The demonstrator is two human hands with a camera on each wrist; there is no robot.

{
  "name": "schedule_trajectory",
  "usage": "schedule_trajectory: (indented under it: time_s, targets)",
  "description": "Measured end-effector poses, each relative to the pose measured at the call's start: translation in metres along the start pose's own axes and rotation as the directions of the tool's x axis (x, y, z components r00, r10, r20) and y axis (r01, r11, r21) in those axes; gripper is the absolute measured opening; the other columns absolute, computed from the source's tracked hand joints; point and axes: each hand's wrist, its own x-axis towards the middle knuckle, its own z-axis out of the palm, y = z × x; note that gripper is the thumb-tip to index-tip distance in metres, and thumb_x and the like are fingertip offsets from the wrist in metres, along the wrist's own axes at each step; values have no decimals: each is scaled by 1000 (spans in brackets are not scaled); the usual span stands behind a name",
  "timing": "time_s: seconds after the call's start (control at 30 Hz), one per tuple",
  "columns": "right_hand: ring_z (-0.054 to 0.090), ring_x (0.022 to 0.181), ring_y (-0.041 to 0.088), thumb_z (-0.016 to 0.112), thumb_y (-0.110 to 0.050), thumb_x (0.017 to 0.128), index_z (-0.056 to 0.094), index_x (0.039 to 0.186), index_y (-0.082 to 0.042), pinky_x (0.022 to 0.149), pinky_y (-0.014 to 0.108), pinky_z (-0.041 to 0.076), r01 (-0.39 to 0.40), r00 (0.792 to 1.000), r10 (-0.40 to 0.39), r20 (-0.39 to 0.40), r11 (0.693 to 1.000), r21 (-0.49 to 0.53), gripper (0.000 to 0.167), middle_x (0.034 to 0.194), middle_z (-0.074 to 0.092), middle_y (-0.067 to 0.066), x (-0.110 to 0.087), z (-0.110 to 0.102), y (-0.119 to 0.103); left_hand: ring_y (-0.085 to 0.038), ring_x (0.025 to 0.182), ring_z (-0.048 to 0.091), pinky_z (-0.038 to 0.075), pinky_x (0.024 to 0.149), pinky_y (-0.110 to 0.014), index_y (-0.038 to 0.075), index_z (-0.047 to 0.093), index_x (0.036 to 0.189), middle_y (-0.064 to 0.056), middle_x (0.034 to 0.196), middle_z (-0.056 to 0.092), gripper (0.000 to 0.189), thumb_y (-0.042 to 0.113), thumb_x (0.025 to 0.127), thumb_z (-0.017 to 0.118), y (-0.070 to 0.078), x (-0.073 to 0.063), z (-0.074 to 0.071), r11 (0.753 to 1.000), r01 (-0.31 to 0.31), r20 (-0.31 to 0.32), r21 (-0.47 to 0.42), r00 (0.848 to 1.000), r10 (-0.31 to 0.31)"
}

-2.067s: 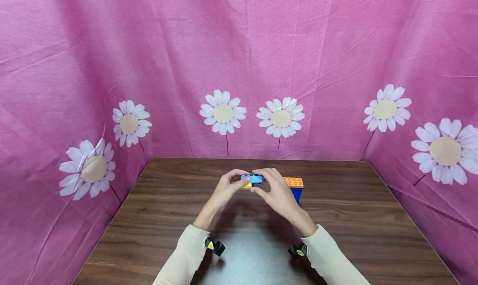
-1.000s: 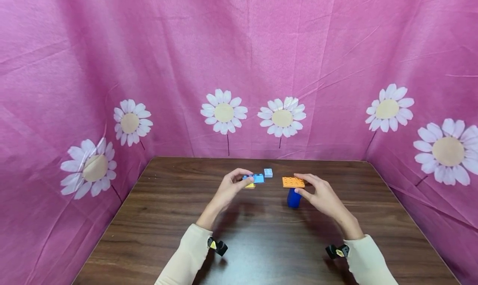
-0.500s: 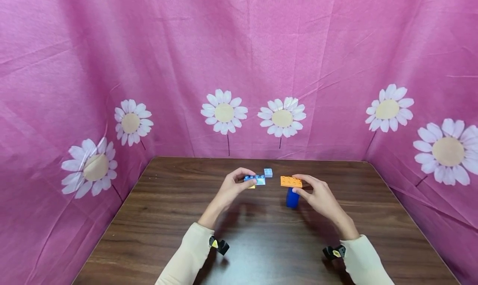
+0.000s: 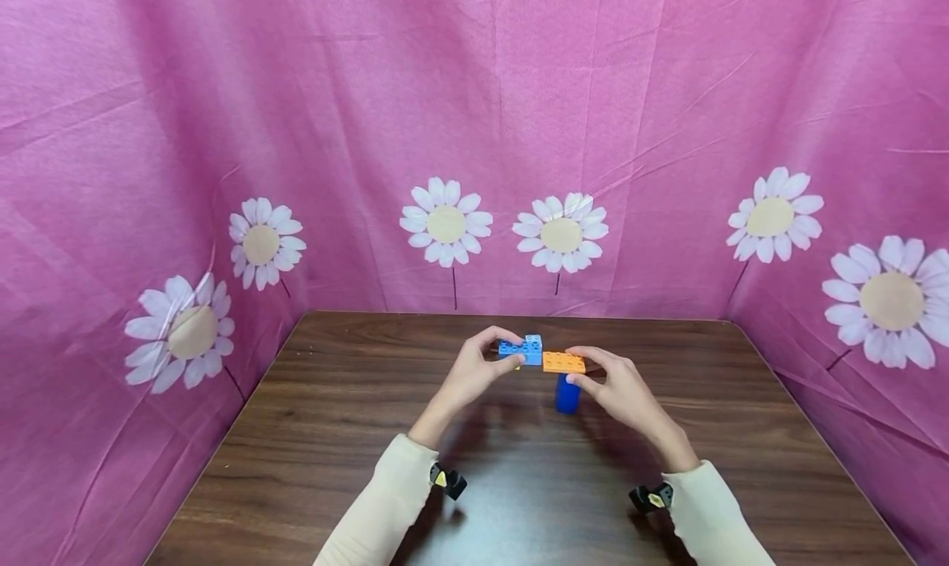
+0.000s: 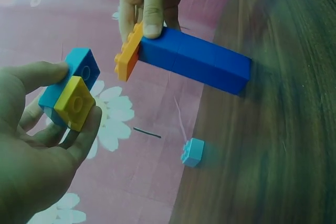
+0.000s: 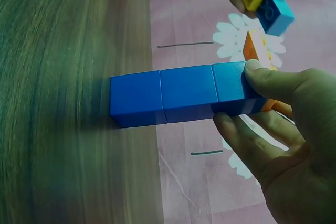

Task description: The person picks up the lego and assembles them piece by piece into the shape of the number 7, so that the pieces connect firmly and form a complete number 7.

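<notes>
My left hand (image 4: 469, 375) pinches a light blue brick (image 4: 521, 353) above the table. A yellow brick (image 5: 75, 103) is fixed under one end of it, the fingers curling round both in the left wrist view. My right hand (image 4: 621, 387) grips the upper part of a dark blue tower (image 6: 186, 93) of three stacked bricks, thumb on one side and fingers on the other. An orange brick (image 4: 563, 362) caps the tower and sticks out to the left, its end close beside the light blue brick. The tower's foot is at the tabletop.
A small pale blue brick (image 5: 193, 152) stands on the table behind the held bricks, partly covered by them in the head view. The brown wooden table (image 4: 334, 434) ends at a pink curtain (image 4: 474, 96) printed with daisies.
My right hand has gone from the light blue brick to the tower, which has since shifted left. My left hand has moved right with its bricks, narrowing the gap to the orange brick.
</notes>
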Motion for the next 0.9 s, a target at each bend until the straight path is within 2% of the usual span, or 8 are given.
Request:
schedule_trajectory:
  time_s: [0.1, 0.3, 0.43, 0.57, 0.7, 0.83, 0.9]
  targets:
    - [70, 110, 29, 81, -17, 96, 69, 139, -10, 89, 48, 61, 0, 1000, 0, 9, 1000, 6, 45, 135, 73, 15, 1, 2, -1, -14, 91, 63, 57, 82, -27, 9, 75, 116, -17, 114, 72, 22, 13, 96, 80, 1, 3, 4, 1000, -23, 9, 17, 1000, 23]
    - [71, 105, 26, 81, -18, 96, 69, 138, -11, 84, 41, 60, -1, 1000, 1, 7, 1000, 10, 44, 131, 75, 14, 2, 4, -2, -14, 97, 66, 60, 92, -44, 11, 76, 116, -11, 117, 74, 21, 12, 96, 80, 3, 8, 10, 998, -56, 23, 24, 998, 55]
    - [72, 107, 27, 81, -18, 97, 69, 138, -10, 86, 44, 61, 1, 1000, -1, 9, 1000, 14, 44, 133, 74, 14, 2, 4, -2, -14, 97, 66, 60, 94, -49, 11, 76, 117, -11, 118, 74, 21, 12, 96, 80, 4, 9, 14, 998, -65, 21, 16, 998, 65]
    - [72, 116, 33, 80, -18, 97, 68, 139, -10, 91, 53, 62, 4, 1000, -4, 9, 1000, 22, 45, 136, 72, 15, 2, 4, -1, -13, 96, 66, 60, 94, -47, 10, 75, 117, -11, 119, 74, 21, 11, 96, 80, 1, 10, 20, 998, -67, 21, 16, 998, 67]
    - [71, 119, 36, 80, -18, 97, 67, 140, -8, 93, 54, 62, 5, 1000, -5, 11, 1000, 30, 46, 137, 72, 16, 2, 5, 0, -14, 96, 67, 61, 93, -43, 10, 75, 117, -12, 120, 74, 21, 11, 96, 80, -3, 12, 25, 998, -68, 29, 16, 997, 67]
    - [70, 121, 36, 80, -19, 97, 67, 141, -8, 95, 56, 60, 2, 1000, -2, 9, 999, 35, 47, 139, 71, 16, 2, 5, 0, -16, 97, 68, 61, 88, -29, 10, 75, 117, -13, 121, 74, 21, 10, 96, 80, -6, 14, 28, 998, -58, 43, 5, 997, 58]
    - [70, 122, 37, 79, -19, 98, 66, 142, -8, 96, 57, 60, -2, 1000, 2, 11, 999, 36, 48, 140, 70, 17, 2, 5, 0, -17, 98, 68, 60, 87, -27, 11, 75, 118, -13, 121, 73, 22, 10, 96, 79, -7, 14, 30, 999, -49, 47, 6, 998, 49]
